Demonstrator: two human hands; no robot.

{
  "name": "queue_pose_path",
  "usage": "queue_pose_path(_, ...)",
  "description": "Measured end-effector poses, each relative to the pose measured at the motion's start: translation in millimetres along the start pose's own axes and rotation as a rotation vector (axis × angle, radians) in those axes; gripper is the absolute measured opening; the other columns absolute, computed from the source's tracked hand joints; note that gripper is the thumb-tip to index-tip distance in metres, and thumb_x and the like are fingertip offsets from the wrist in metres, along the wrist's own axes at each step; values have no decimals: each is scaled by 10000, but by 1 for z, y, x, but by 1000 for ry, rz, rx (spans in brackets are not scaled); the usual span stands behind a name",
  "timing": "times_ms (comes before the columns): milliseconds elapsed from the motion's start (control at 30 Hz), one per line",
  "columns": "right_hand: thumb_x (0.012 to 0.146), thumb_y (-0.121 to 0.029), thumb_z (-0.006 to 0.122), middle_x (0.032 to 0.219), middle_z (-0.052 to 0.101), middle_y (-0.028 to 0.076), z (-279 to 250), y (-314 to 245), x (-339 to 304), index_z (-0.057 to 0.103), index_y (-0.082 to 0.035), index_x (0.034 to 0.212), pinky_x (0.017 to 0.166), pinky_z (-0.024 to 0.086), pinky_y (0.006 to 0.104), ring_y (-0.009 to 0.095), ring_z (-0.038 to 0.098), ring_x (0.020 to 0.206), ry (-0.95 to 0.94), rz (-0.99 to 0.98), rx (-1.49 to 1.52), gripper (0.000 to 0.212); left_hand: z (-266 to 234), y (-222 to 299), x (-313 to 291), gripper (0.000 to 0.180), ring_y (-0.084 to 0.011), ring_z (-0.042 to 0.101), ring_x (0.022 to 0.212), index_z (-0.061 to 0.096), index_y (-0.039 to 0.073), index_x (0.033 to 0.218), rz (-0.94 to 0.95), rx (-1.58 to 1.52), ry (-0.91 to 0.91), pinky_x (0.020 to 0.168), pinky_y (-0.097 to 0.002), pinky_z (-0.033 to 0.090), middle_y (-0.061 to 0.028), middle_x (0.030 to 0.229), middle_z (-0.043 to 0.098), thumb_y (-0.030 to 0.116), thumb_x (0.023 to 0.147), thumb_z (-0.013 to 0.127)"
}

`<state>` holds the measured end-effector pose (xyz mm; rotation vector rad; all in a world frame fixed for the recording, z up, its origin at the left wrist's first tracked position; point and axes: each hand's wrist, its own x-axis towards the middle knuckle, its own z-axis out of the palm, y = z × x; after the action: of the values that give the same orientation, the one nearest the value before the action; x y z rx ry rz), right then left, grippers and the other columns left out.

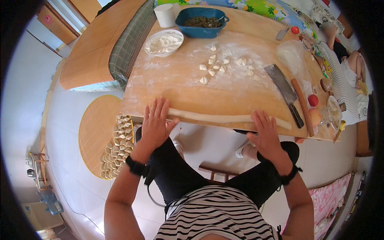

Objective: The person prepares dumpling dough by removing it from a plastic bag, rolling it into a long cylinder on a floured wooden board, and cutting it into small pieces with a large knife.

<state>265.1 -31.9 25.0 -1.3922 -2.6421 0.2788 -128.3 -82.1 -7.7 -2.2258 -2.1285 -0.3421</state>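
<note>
A long, thin dough rope [212, 117] lies along the near edge of the wooden table [168, 80]. My left hand [157, 123] rests flat at the rope's left end, fingers stretched out and thumb apart. Toward its right end my right hand [265, 130] lies over it, fingers extended; a short piece of rope shows beyond that hand. Several small cut dough pieces [212, 67] are scattered on flour farther back. To their right lie a cleaver [282, 85] with a black handle and a wooden rolling pin [303, 106].
At the back stand a bowl of flour [164, 43], a white cup [165, 16] and a blue basin [200, 30] of dark filling. Folded dumplings [116, 154] cover part of a round board [94, 130] below left. Another person [345, 54] sits at far right.
</note>
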Motion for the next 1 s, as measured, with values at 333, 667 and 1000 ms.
queue_pose_path(333, 932, -475, 480, 1494, 324, 187, 27, 42, 78, 323, -22, 1440, 1120, 185, 567, 378, 257, 1400, 54, 80, -161, 698, 41, 15, 97, 700, -366, 226, 1426, 311, 48, 1457, 89, 143, 2, 1125, -571, 187, -179, 1524, 288, 488, 939, 478)
queue_pose_path(667, 926, -513, 476, 1466, 367, 187, 44, -49, 66, 382, -9, 1404, 1110, 192, 586, 351, 292, 1388, 160, -107, -40, 700, 27, 124, 47, 753, -338, 284, 1405, 337, 0, 1434, 322, -201, -27, 1150, -516, 167, -189, 1486, 354, 428, 867, 584)
queue_pose_path(1000, 925, -498, 491, 1504, 315, 157, 29, -23, 57, 313, -52, 1456, 1107, 192, 586, 365, 259, 1402, 26, -139, -150, 716, 16, 111, 48, 873, -377, 225, 1423, 268, -47, 1447, 135, -60, -29, 1147, -534, 157, -233, 1520, 259, 573, 885, 517)
